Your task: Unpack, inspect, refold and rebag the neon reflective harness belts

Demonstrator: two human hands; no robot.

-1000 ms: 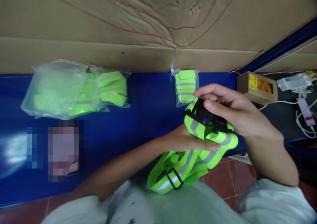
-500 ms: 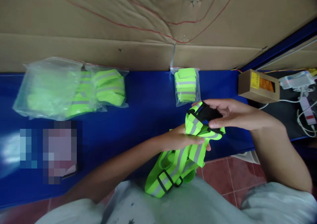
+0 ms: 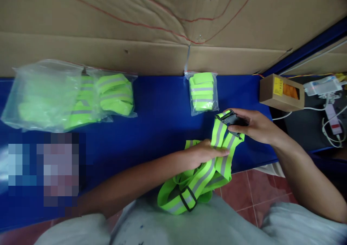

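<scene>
Lime-green reflective straps (image 3: 205, 175) with a grey stripe hang in loops over the table's front edge, down to my lap. My left hand (image 3: 202, 153) is closed around them at mid-length, thumb on top; its other fingers are mostly hidden. At the upper end of the straps, my right hand (image 3: 251, 125) grips a black plastic buckle (image 3: 233, 123) between thumb and fingers. A black slide adjuster (image 3: 188, 198) sits on the lower loop.
On the blue table (image 3: 159, 125), a small bag of folded green strap (image 3: 202, 92) lies behind my hands. Larger plastic bags (image 3: 48, 97) of straps lie left. A cardboard box (image 3: 282, 92) and white cables (image 3: 324, 129) are at right. A blurred-out patch covers something at left.
The bunched straps near the buckle have been drawn out straight between my hands. My right hand has shifted slightly right, and the buckle now shows more plainly.
</scene>
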